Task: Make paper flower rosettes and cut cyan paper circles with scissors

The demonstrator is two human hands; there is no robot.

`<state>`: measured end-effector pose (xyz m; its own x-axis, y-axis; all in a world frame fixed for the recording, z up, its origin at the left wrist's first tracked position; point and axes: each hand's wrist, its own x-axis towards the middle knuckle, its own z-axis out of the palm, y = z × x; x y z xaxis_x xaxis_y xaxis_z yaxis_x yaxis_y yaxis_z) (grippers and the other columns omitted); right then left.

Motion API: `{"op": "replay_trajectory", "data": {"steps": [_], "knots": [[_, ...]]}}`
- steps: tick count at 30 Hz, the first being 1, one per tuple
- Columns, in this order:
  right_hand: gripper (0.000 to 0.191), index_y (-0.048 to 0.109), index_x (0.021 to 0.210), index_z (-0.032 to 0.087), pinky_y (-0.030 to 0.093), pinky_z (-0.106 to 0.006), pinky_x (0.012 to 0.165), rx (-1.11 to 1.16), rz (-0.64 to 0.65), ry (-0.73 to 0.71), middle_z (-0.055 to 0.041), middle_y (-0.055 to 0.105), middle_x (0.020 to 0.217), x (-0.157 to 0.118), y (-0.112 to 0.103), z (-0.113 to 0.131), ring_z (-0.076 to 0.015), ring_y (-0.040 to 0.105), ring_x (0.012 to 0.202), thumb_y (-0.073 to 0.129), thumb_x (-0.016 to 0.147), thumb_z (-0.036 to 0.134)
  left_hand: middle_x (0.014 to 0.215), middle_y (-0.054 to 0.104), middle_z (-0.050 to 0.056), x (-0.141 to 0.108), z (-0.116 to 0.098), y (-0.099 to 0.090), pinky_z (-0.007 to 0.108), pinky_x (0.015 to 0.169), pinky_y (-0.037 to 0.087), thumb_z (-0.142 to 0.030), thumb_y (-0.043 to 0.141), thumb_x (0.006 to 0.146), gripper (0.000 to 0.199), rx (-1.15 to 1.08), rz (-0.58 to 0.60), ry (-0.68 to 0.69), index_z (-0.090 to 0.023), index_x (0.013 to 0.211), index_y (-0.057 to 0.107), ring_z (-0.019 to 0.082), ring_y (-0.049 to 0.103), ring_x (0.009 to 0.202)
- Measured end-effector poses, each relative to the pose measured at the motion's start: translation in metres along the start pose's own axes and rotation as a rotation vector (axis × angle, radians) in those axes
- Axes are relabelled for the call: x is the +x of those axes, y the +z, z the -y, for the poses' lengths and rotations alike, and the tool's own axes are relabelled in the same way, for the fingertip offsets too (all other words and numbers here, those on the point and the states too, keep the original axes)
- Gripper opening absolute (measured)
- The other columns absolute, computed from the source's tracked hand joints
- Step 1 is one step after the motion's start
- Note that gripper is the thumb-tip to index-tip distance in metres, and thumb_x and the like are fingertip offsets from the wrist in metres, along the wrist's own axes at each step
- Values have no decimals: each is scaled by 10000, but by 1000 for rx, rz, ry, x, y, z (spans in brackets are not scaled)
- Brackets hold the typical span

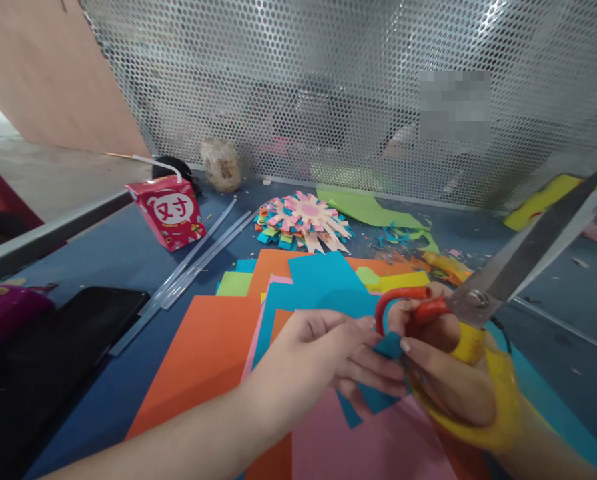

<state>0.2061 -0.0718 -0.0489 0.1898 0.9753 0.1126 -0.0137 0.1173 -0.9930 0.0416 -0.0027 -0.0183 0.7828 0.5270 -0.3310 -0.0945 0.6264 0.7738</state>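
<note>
A small piece of blue paper (389,345) is pinched between the fingertips of both hands, and part of it looks folded. My left hand (308,357) comes from the lower left with its fingers closed on that paper. Large scissors (508,273) with red and yellow handles hang on my right hand (458,380), their blades pointing up and right, nearly together. The same hand's thumb and fingertips touch the blue paper. Under both hands lie stacked coloured sheets, among them an orange sheet (198,360), a pink sheet (363,447) and a blue sheet (323,273).
Fringed paper flowers (308,217) are piled behind the sheets. To the left are clear glue sticks (198,267), a red drink carton (171,213) and a black phone (98,313). A tape roll (221,165) and green paper (368,207) lie near the perforated metal panel (278,87).
</note>
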Motion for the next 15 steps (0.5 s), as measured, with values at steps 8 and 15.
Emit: {"op": "replay_trajectory", "data": {"steps": [8, 15], "knots": [[209, 601, 908, 371, 487, -103, 681, -107, -42, -156, 78, 604, 795, -1, 10, 9, -82, 590, 761, 699, 803, 219, 610, 674, -27, 3, -3, -4, 199, 477, 540, -151, 757, 690, 307, -32, -192, 200, -123, 967, 628, 69, 574, 453], [331, 509, 899, 288, 560, -212, 620, -220, -87, -157, 35, 653, 782, -1, 15, 13, -146, 656, 695, 769, 709, 214, 657, 667, -4, -1, 0, -1, 182, 549, 489, -205, 720, 735, 125, 72, -220, 219, -140, 706, 619, 81, 583, 581]]}}
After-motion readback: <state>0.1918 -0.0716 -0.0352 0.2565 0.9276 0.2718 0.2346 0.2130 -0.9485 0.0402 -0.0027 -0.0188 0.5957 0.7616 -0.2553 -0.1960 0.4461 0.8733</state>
